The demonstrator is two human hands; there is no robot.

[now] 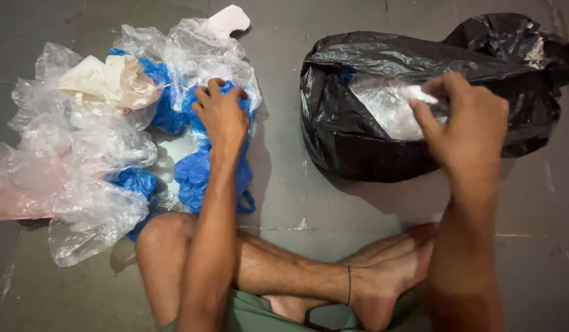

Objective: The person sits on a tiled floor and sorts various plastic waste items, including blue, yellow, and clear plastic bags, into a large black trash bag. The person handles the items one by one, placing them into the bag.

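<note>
Head view, left hand (pixel 221 115) gripping one blue bag (pixel 201 169), right hand (pixel 466 126) pinching one clear bag (pixel 389 107), one black sack (pixel 358 147).

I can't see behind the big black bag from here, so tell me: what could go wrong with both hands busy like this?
The right hand pinches crumpled clear plastic at the mouth of the large black plastic bag; the thin film may tear or slip free. The left hand presses on a crumpled blue plastic bag in a loose heap of clear plastic bags; pulling it could scatter that heap across the grey floor.
</note>
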